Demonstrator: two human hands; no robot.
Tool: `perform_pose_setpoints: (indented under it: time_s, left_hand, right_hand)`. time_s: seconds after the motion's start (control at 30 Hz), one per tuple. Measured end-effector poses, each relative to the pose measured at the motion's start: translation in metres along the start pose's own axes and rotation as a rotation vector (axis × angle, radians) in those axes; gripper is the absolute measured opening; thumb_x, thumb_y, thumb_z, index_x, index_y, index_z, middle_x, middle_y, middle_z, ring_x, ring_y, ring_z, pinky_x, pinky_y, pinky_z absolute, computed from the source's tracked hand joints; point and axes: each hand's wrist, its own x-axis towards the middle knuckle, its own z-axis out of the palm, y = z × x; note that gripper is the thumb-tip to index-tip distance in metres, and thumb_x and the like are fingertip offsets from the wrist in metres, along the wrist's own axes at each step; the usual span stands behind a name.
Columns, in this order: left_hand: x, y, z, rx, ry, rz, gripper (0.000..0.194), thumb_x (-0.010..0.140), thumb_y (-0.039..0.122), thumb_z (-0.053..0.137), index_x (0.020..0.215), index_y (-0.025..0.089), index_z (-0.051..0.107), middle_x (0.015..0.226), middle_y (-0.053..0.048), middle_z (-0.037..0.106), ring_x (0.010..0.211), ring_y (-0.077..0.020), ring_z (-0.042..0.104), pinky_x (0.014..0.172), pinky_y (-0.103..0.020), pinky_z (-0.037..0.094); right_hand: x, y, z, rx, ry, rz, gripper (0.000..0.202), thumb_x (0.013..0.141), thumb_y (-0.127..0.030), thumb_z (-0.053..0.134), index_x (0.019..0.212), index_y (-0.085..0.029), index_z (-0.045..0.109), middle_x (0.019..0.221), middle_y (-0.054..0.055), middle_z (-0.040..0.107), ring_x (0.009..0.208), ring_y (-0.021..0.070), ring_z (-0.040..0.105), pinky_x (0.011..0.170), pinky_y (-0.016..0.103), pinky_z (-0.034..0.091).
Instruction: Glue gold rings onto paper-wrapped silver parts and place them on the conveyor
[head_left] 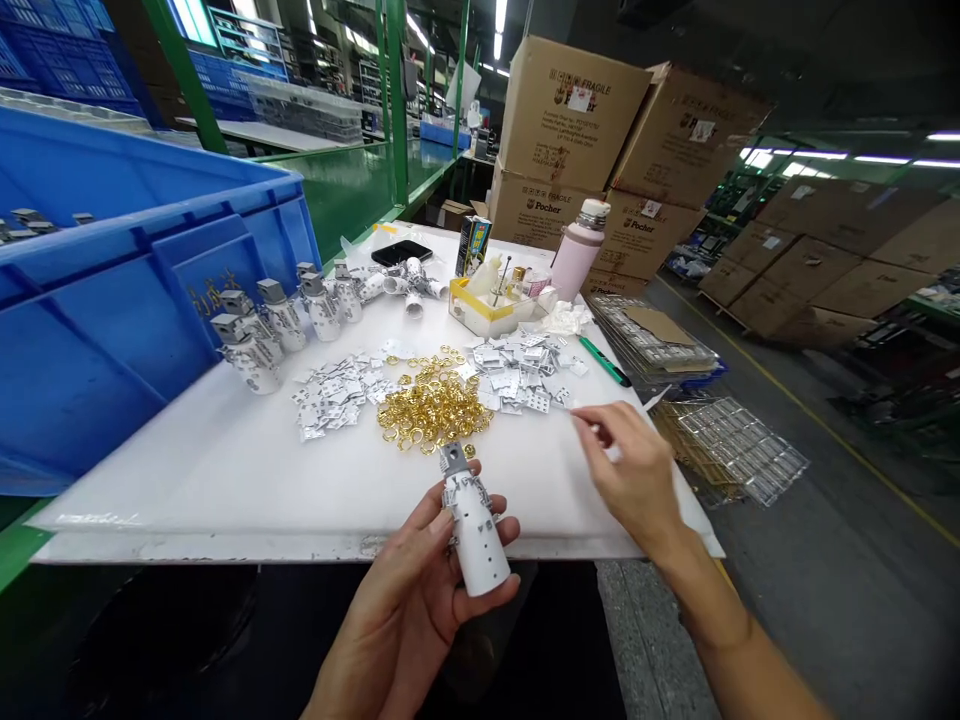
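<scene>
My left hand (409, 575) is closed around a white tapered model tower (478, 550) with a grey block at its top. The tower tilts away from me above the table's front edge, and small grey parts stud its upper half. Over the table's right side, my right hand (636, 478) is closed in a pinch; whatever its fingertips hold is too small to make out. Just beyond it lies a pile of small white plates (521, 370). Gold rings (435, 405) are heaped in the middle, left of which is another pile of white plates (341, 395).
Several similar white towers (322, 310) stand beside a blue crate (225, 260) at left. Toward the back are a phone (402, 252), a yellow-edged tray (487, 318) with small bottles, and a pink flask (577, 255). A green cutter (604, 361) lies near the right edge.
</scene>
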Motion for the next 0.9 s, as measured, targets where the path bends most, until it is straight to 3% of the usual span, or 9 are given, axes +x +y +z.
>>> perform_pose_setpoints:
  time_s: [0.1,0.23,0.43,0.53,0.63,0.8,0.9]
  left_hand:
    - [-0.002,0.001,0.002,-0.001,0.008,-0.002,0.05,0.09,0.015,0.053,0.139,0.018,0.042,0.107,-0.014,0.07,0.098,-0.0277,0.07,0.067,-0.034,0.063]
    - [-0.004,0.005,-0.001,-0.027,0.019,-0.01,0.042,0.09,0.011,0.051,0.132,0.016,0.047,0.103,-0.013,0.071,0.094,-0.0254,0.071,0.065,-0.034,0.063]
    - [-0.002,0.006,-0.002,-0.045,-0.007,-0.016,0.036,0.09,0.015,0.054,0.126,0.015,0.053,0.111,-0.016,0.07,0.097,-0.0276,0.07,0.068,-0.035,0.063]
    - [0.0,0.004,0.0,-0.045,-0.066,-0.028,0.034,0.091,0.018,0.053,0.125,0.014,0.055,0.11,-0.016,0.07,0.097,-0.0265,0.069,0.069,-0.034,0.063]
    - [0.0,0.002,0.0,-0.035,-0.08,-0.028,0.033,0.092,0.018,0.052,0.124,0.015,0.055,0.11,-0.015,0.07,0.098,-0.0261,0.069,0.071,-0.034,0.062]
    - [-0.003,0.005,0.001,0.012,-0.033,-0.061,0.027,0.091,0.018,0.055,0.118,0.015,0.055,0.119,-0.016,0.067,0.103,-0.0289,0.068,0.068,-0.031,0.062]
    - [-0.003,0.007,0.002,0.059,-0.05,-0.096,0.024,0.09,0.02,0.056,0.114,0.014,0.057,0.122,-0.017,0.065,0.106,-0.0298,0.067,0.064,-0.028,0.062]
  right_hand:
    - [0.025,-0.003,0.024,-0.002,-0.178,-0.063,0.011,0.087,-0.013,0.054,0.088,-0.017,0.064,0.088,0.008,0.061,0.085,0.0227,0.057,0.072,0.032,0.047]
    - [0.04,0.003,0.036,0.042,-0.24,-0.033,0.018,0.085,-0.008,0.05,0.072,-0.017,0.059,0.08,0.009,0.058,0.079,0.0227,0.055,0.068,0.033,0.046]
    - [0.022,-0.008,0.005,0.306,-0.205,0.1,0.013,0.094,-0.03,0.048,0.094,-0.018,0.053,0.078,0.003,0.059,0.069,0.0175,0.061,0.065,0.033,0.054]
    - [0.005,-0.029,-0.008,0.756,-0.295,0.349,0.015,0.093,-0.033,0.053,0.097,-0.021,0.046,0.079,0.001,0.064,0.07,0.0162,0.068,0.069,0.033,0.059]
    - [-0.008,-0.047,-0.013,1.206,-0.395,0.647,0.019,0.086,-0.031,0.066,0.09,-0.02,0.051,0.088,0.002,0.068,0.079,0.0154,0.07,0.077,0.03,0.058]
    - [-0.019,-0.056,-0.016,1.198,-0.338,0.657,0.014,0.083,-0.03,0.072,0.091,-0.021,0.065,0.077,-0.005,0.061,0.063,0.0051,0.066,0.067,0.013,0.053]
    - [-0.027,-0.059,-0.022,1.131,-0.293,0.609,0.015,0.085,-0.026,0.07,0.099,-0.025,0.068,0.08,-0.004,0.067,0.068,0.0084,0.07,0.068,0.014,0.055]
